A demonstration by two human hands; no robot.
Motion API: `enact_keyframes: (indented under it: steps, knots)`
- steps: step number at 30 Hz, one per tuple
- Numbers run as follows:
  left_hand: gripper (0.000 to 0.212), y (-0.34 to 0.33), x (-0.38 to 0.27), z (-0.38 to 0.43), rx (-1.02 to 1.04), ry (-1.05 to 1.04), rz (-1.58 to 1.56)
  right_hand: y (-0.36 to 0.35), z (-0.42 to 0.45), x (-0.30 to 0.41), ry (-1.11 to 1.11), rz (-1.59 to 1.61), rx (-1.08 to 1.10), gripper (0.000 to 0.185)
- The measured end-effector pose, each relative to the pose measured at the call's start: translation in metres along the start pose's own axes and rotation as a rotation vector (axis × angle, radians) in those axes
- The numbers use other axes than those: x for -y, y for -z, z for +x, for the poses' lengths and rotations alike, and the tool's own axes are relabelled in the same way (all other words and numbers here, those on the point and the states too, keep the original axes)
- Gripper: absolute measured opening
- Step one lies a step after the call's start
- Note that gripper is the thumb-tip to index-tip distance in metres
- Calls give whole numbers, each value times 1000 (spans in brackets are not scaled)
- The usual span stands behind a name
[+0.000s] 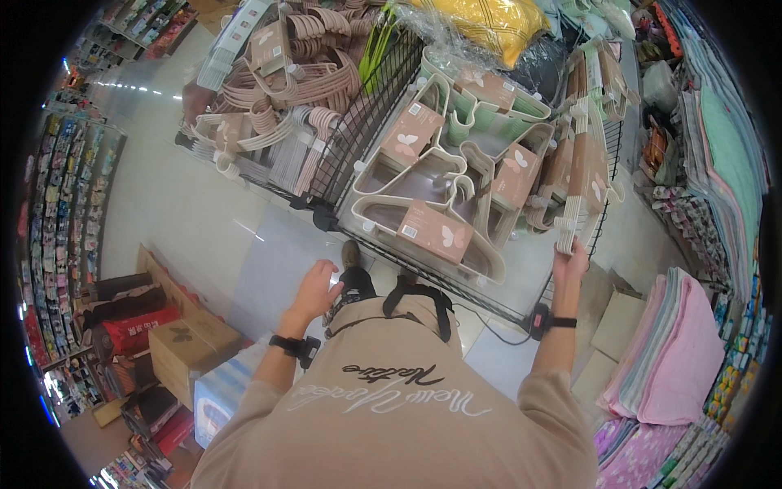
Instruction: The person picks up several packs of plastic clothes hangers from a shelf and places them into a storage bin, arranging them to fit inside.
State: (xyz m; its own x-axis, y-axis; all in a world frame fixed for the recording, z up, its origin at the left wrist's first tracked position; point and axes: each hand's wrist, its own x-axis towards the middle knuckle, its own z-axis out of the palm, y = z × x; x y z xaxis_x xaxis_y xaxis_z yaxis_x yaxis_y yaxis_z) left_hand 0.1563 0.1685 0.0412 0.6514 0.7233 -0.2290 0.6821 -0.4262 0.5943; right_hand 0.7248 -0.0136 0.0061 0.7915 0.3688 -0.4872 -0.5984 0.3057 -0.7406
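Note:
My right hand point(571, 260) grips the lower end of a pack of white plastic hangers point(583, 183) with a brown card sleeve, at the right side of a black wire display rack point(427, 275). Over the floor in front of me, my left hand point(317, 287) holds nothing, its fingers apart and slightly bent. Several more packs of cream hangers point(434, 235) with brown butterfly sleeves lie in the rack. Behind them is a pack of green hangers point(498, 113). A wire divider separates these from pink hangers point(287, 79) in the left section.
A yellow plastic-wrapped item point(489, 24) lies at the rack's back. Folded pink textiles point(678, 354) are stacked at right, beside hanging towels point(727, 147). A cardboard box point(189, 342) stands at lower left. Another person's hand point(197, 101) is by the pink hangers.

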Motion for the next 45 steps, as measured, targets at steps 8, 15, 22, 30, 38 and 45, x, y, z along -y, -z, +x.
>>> enact_keyframes:
  steps: [8, 15, 22, 30, 38, 45]
  knots:
    - [31, 28, -41, 45, -13, -110, -202, -15, -80, 9, 3, -99, 151, 23]
    - [43, 10, -74, 126, 179, -31, -1022, -74, -156, -51, -147, -67, 361, 35]
    - [53, -9, -113, 162, 251, 160, -1472, -120, -228, -134, -241, -434, 366, 26]
    - [64, 6, -92, 201, 292, 131, -1336, -144, -214, -184, -2, -1220, 578, 35]
    - [47, 6, -53, 282, 311, 95, -1025, -223, -187, -214, 154, -1401, 526, 43]
    - [37, 21, -20, 326, 390, 68, -846, -260, -179, -243, 100, -1361, 495, 51]
